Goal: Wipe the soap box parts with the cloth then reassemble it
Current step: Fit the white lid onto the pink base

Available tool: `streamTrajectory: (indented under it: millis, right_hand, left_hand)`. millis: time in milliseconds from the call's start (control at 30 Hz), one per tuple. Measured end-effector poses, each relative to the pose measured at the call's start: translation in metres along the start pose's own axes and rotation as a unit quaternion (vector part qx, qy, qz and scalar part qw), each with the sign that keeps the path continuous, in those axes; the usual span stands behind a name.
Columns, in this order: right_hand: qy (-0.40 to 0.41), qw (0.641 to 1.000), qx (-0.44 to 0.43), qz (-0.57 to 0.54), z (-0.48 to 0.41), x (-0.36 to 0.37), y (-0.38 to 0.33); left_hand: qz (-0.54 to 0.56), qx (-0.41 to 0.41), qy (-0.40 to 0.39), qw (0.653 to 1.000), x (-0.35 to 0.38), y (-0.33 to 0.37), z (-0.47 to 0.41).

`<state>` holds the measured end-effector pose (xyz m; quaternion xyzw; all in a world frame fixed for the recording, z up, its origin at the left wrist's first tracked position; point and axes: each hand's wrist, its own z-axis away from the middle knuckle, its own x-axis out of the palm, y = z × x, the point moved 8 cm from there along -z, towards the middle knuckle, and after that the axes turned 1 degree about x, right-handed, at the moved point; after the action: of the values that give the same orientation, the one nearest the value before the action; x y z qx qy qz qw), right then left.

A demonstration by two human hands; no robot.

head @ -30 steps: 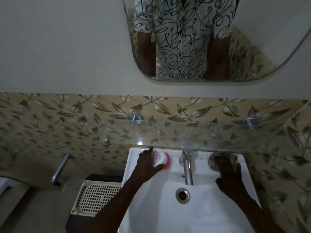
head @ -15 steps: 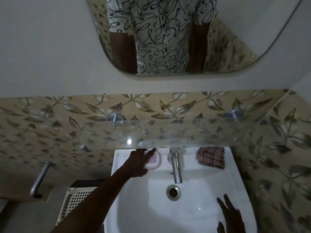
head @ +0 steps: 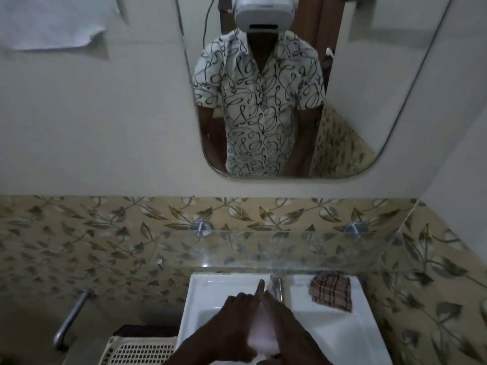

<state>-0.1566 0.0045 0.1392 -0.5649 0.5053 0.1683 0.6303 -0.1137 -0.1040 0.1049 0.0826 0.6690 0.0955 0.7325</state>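
Observation:
The soap box (head: 263,334) shows as a pale, blurred shape low over the white sink (head: 210,291), held between both my hands. My left hand (head: 233,321) wraps its left side with curled fingers. My right hand (head: 286,318) lies along its right side, one finger stretched toward the tap (head: 278,284). Most of the box is hidden by my hands, so I cannot tell if it is closed or apart. The brown checked cloth (head: 332,292) lies crumpled on the sink's back right ledge, apart from both hands.
A glass shelf (head: 290,248) juts out over the back of the sink at tap height. A cream perforated basket (head: 142,351) stands left of the sink, beside a metal bar (head: 71,316) on the wall. A mirror (head: 276,101) hangs above.
My left hand has carried the soap box from the sink's back ledge down over the basin. My right hand has come in from the right and joined it. The cloth stays put.

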Motion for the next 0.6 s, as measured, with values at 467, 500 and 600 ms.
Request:
streamTrajectory:
  millis: [467,500,600]
  right_hand:
    - [0.015,0.946,0.168,-0.275,0.009,-0.032,0.028]
    - [0.015,0.942,0.173,-0.287,0.013,-0.029,0.028]
    - [0.006,0.935,0.186,-0.303,0.019,-0.022,0.026]
  left_hand:
    - [0.694,-0.123,0.197,0.681,-0.009,0.009,0.044]
    - [0.702,-0.122,0.203,0.672,-0.006,0.013,0.042]
    - [0.717,-0.127,0.221,0.649,-0.005,0.018,0.037]
